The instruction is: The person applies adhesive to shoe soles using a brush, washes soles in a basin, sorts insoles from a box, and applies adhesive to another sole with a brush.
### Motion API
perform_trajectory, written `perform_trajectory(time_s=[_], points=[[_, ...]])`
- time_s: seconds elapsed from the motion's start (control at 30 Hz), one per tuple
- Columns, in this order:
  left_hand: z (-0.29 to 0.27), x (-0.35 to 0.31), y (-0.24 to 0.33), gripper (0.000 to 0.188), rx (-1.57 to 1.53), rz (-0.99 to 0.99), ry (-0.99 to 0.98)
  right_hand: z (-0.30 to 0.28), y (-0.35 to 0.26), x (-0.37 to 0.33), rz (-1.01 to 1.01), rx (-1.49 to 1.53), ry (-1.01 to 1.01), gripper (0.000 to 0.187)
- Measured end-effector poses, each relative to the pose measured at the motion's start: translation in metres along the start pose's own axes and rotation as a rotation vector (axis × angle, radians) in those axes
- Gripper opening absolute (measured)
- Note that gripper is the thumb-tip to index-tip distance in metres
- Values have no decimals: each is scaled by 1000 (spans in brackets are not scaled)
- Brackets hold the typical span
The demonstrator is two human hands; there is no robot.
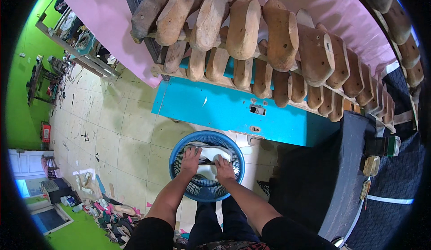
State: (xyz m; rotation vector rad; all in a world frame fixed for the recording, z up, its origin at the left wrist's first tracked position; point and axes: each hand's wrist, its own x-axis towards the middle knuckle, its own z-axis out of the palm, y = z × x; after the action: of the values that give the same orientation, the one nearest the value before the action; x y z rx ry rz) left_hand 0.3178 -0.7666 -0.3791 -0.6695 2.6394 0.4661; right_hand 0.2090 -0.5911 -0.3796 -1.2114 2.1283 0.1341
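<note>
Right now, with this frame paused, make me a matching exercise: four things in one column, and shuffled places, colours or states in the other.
1. basket
2. white pieces
3. wooden shoe lasts
4. wall

A. lined up in rows
B. bright green
C. inside something round, under the left hand and right hand
D. blue, with a round rim

Right pairs: 1-D, 2-C, 3-A, 4-B

Blue basket point(204, 195): my feed shows white shoe-shaped pieces point(210, 153) inside.
Wooden rack point(158, 69): rows of shoe lasts point(244, 27).
Tiled floor point(134, 128): scattered scraps point(85, 137), heaped footwear pieces point(112, 218).
</note>
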Motion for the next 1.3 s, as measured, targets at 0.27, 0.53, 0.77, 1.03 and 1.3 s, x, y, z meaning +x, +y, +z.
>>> perform_trajectory(time_s=[0.27, 0.53, 0.77, 1.03, 1.3], points=[[8, -5, 2, 93, 108, -21, -12, -4, -5, -8, 20, -159, 23, 94], [11, -11, -11, 88, 26, 10, 26, -13, 21, -57, -173, 114, 276, 67], [10, -67, -2, 94, -41, 60, 66, 2, 44, -183, -80, 247, 352, 51], [57, -168, 22, 92, -135, 80, -36, 89, 29, -317, 570, 350, 180, 60], [57, -155, 111, 71, -153, 481, -92, 137, 20, -395, 960, 636, 367, 52]])
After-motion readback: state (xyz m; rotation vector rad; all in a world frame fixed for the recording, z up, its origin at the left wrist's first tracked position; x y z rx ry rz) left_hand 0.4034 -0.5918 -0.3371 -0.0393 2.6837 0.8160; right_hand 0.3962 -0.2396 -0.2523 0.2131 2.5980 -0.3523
